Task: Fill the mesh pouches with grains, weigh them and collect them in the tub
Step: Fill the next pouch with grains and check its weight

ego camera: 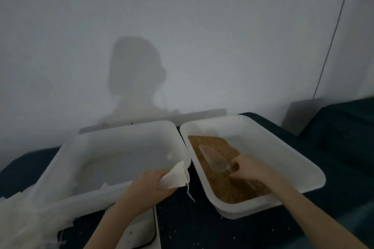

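Pouch (174, 177), white and flat, is pinched in the left hand (150, 185) between the two tubs. Right hand (245, 170) fingers curl round a clear scoop (212, 158) lying on the brown grains (220, 180) in the right tub (283, 147). Left tub (121, 133) sits beside it on the dark table (186, 218).

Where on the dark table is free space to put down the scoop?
Free: the dark table between the scale and the grain tub. Crowded: the left corner with loose pouches; the tubs nearly touch, with the left hand between.
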